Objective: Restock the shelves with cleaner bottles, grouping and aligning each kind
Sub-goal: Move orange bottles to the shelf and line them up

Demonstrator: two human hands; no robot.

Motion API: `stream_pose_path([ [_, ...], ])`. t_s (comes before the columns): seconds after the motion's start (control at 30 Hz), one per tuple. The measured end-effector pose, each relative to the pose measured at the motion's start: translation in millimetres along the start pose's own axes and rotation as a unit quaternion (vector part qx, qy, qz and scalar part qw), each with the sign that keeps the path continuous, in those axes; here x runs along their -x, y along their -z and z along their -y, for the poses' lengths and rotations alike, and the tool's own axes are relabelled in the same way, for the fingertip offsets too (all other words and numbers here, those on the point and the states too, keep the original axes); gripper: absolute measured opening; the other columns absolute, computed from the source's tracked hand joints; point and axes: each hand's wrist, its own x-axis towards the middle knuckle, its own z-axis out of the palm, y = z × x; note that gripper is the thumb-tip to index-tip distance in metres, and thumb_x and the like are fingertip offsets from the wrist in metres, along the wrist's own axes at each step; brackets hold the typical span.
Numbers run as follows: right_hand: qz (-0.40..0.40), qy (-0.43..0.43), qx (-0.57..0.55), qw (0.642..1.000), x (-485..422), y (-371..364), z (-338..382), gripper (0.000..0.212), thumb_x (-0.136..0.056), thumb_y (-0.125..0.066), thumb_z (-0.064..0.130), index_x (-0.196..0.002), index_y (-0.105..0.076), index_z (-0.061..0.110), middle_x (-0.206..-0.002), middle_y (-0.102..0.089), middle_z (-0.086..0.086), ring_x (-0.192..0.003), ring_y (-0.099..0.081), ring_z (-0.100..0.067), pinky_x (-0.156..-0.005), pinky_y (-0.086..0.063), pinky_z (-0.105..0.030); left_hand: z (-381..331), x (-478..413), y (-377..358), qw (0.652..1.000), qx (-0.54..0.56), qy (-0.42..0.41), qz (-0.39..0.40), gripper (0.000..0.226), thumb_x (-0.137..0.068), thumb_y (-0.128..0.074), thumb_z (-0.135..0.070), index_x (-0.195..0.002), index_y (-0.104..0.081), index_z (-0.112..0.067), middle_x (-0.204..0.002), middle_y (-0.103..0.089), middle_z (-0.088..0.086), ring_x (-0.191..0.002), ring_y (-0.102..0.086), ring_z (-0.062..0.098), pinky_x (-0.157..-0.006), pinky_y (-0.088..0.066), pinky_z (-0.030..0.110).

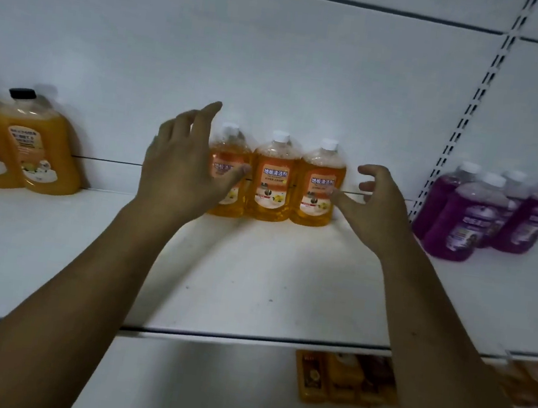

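Three orange cleaner bottles with white caps stand side by side at the back of the white shelf (252,269): left one (230,151), middle one (273,180), right one (318,186). My left hand (180,166) hovers in front of the left bottle, fingers spread and relaxed, holding nothing. My right hand (374,203) is just right of the right bottle, fingers loosely curved and apart, thumb near the bottle's label; whether it touches is unclear.
Two larger orange bottles with black caps (30,147) stand at the far left. Several purple bottles (483,213) are grouped at the right, past a slotted upright (467,119). Orange packages (344,379) lie on a lower level.
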Motion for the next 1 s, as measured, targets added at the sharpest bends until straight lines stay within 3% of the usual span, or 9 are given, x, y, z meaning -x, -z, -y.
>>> stream_pose_path([
  [0.2,-0.042,0.097,0.087,0.991,75.3,32.1,-15.8,0.060,-0.088,-0.076,0.050,-0.140,-0.053,0.029,-0.130,-0.060,0.004,-0.115,-0.058,-0.011,-0.094,-0.052,-0.032,-23.9,51.8,4.8,0.995,0.021,-0.091,0.035,0.085,-0.086,-0.054,-0.080,-0.155,-0.037,-0.031,-0.155,-0.048,0.001,-0.141,-0.045,0.029,-0.109,-0.045,0.056],
  [0.43,-0.036,0.110,0.159,0.981,162.5,87.0,-45.3,0.061,-0.086,-0.072,0.053,-0.140,-0.052,0.031,-0.126,-0.060,0.009,-0.118,-0.056,-0.009,-0.099,-0.051,-0.034,-81.4,129.6,-5.1,0.978,0.038,-0.164,0.119,0.077,-0.089,-0.048,-0.082,-0.150,-0.046,-0.035,-0.147,-0.058,-0.006,-0.132,-0.056,0.022,-0.103,-0.050,0.050],
  [0.63,-0.014,0.101,0.131,0.986,230.5,146.5,-96.3,0.060,-0.087,-0.065,0.059,-0.138,-0.056,0.029,-0.127,-0.060,0.009,-0.115,-0.056,-0.007,-0.092,-0.045,-0.016,-144.1,206.5,-13.7,0.980,0.081,-0.147,0.110,0.065,-0.092,-0.053,-0.071,-0.145,-0.053,-0.034,-0.141,-0.061,-0.008,-0.128,-0.056,0.019,-0.098,-0.050,0.046],
  [0.8,0.025,0.077,0.126,0.989,262.4,199.2,-158.1,0.054,-0.090,-0.070,0.053,-0.137,-0.054,0.032,-0.129,-0.057,0.010,-0.119,-0.056,-0.012,-0.098,-0.055,-0.042,-202.2,258.9,-21.5,0.985,0.071,-0.116,0.106,0.058,-0.094,-0.056,-0.068,-0.141,-0.054,-0.034,-0.135,-0.062,-0.008,-0.122,-0.059,0.018,-0.089,-0.054,0.041],
  [1.0,0.056,0.041,0.128,0.989,265.9,230.2,-214.3,0.052,-0.091,-0.071,0.054,-0.136,-0.053,0.037,-0.123,-0.055,0.016,-0.110,-0.055,-0.006,-0.090,-0.053,-0.035,-242.1,295.3,-58.1,0.979,0.046,-0.076,0.181,0.058,-0.091,-0.057,-0.072,-0.140,-0.051,-0.041,-0.132,-0.063,-0.013,-0.117,-0.062,0.014,-0.089,-0.055,0.041],
])
